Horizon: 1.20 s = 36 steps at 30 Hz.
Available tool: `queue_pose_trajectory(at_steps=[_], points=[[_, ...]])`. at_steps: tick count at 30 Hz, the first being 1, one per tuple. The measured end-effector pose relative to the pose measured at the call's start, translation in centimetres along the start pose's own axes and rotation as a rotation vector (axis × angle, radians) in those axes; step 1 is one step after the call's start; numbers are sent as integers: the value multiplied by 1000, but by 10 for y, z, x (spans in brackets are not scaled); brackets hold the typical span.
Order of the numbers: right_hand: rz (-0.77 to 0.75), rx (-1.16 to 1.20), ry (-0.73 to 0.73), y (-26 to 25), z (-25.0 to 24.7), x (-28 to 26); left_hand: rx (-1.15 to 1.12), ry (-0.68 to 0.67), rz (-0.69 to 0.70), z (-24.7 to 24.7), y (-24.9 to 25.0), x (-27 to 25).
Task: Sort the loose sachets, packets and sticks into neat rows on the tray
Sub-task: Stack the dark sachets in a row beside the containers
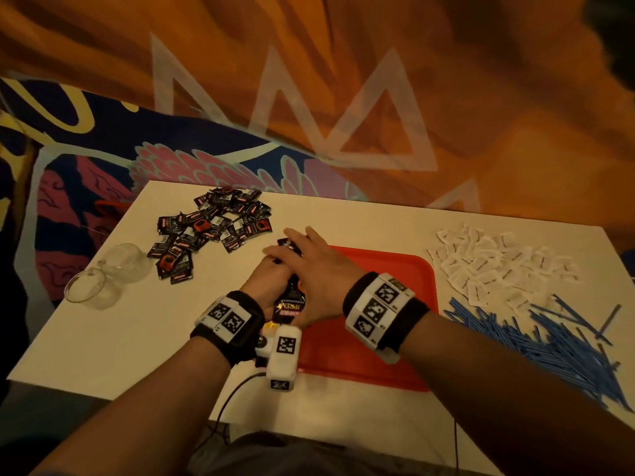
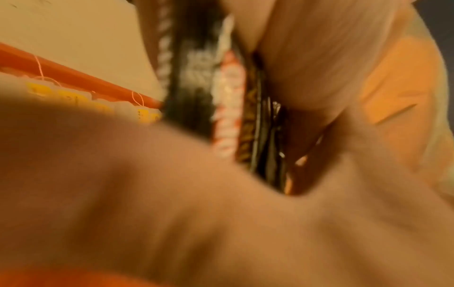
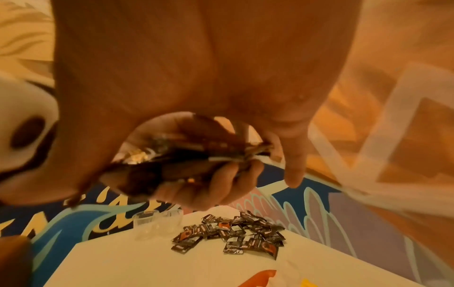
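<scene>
Packets are being gathered: the left hand (image 1: 266, 280) is cupping a bundle of black packets (image 1: 290, 298) over the red tray (image 1: 385, 269) at centre frame, the right hand (image 1: 309, 266) lying fingers-spread on top. Laying them in rows seems next. They're glossy, edges uneven.

We see a red tray (image 1: 395, 304) flat on table, near edge. A stack of black packets (image 1: 291, 297) is bunched edge-on over tray's left end. Loose black packets (image 1: 213, 228) heaped far left; white sachets (image 1: 498, 262) piled right; blue sticks (image 1: 556, 341) strewn at near right.
</scene>
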State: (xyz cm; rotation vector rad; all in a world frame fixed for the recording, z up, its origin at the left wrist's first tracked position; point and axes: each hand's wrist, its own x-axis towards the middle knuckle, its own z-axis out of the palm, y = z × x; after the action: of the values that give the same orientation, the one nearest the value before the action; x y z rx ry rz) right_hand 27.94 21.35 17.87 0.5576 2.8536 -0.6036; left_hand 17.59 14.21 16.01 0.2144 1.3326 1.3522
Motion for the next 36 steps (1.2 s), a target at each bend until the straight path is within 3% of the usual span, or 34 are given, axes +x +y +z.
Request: queue_pose_trajectory(at_steps=[5, 16, 23, 25, 28, 31, 36], points=[[-43, -20, 67, 5, 6, 5, -158, -82, -115, 3, -2, -4], [-94, 40, 173, 11, 5, -2, -325, -194, -6, -10, -4, -13], [-105, -3, 194, 9, 10, -3, -279, -208, -64, -11, -6, -14], [-75, 59, 157, 6, 7, -4, -220, -146, -71, -7, -4, -15], [12, 358, 200, 4, 6, -2, -131, -96, -41, -8, 1, -13], [242, 638, 420, 5, 3, 2, -141, -117, -48, -18, 9, -14], [407, 787, 413, -3, 7, 13, -145, -173, -40, -34, 18, -15]])
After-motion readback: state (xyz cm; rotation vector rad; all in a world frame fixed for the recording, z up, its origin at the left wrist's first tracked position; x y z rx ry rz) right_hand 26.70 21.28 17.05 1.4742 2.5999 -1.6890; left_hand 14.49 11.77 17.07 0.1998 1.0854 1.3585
